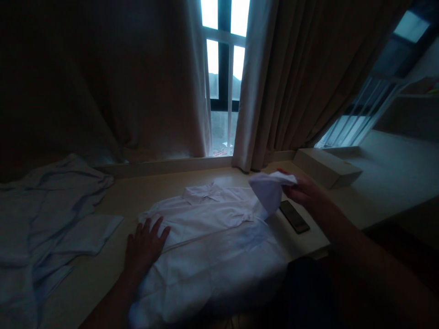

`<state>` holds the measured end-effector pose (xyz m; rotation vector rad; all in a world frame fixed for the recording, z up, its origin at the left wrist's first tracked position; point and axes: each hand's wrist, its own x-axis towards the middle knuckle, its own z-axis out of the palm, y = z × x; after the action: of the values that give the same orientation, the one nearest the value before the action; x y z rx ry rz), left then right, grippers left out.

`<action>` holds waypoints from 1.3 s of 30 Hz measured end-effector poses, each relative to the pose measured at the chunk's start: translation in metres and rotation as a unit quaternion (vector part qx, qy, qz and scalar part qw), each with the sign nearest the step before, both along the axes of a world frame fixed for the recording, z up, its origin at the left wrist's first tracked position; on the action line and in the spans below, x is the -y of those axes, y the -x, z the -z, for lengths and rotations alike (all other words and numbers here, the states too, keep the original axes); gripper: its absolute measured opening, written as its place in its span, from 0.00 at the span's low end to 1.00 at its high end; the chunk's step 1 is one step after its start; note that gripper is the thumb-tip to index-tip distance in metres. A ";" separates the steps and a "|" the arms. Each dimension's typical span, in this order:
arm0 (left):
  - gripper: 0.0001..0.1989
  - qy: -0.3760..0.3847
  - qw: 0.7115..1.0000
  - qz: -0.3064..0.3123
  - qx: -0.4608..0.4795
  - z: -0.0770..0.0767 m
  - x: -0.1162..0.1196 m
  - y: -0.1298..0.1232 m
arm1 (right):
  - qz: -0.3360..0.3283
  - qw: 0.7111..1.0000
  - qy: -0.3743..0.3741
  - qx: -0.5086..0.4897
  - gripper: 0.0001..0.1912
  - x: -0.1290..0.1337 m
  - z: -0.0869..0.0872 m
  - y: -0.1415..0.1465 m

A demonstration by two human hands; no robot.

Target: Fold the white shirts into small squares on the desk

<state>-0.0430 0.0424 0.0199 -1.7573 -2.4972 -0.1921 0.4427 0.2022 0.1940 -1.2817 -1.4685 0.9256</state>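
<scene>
A white collared shirt point(206, 219) lies spread on the pale surface in front of me, its collar at the far side and its lower part reaching the near edge. My left hand point(146, 242) rests on the shirt's left edge, fingers spread flat. At the right, my right hand point(297, 185) grips a lifted piece of the shirt, which looks like a sleeve end, and holds it above the surface. The cloth hangs from those fingers in a fold and partly hides them.
More white clothing point(65, 219) lies in a rumpled heap at the left. A dark phone point(294, 216) is on the surface just right of the shirt. Farther right stands a pale box point(327, 167). Long curtains point(154, 82) hang along the window point(224, 68) behind.
</scene>
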 end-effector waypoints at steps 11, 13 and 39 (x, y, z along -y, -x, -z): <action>0.34 -0.018 0.999 -0.002 -0.030 0.027 -0.006 0.013 | -0.261 0.868 0.385 -0.172 0.19 0.147 0.136 0.115; 0.33 -0.019 0.999 0.003 -0.026 0.027 -0.006 0.013 | -0.266 0.890 0.361 -0.080 0.28 0.150 0.144 0.112; 0.07 0.002 0.920 0.146 0.364 -0.042 -0.073 -0.227 | -0.105 0.931 -0.141 0.320 0.22 0.134 0.186 0.048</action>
<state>0.1840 0.1159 0.0622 -2.3904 -2.6077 -1.0373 0.3949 0.0679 0.0079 -1.2819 -2.1920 0.4000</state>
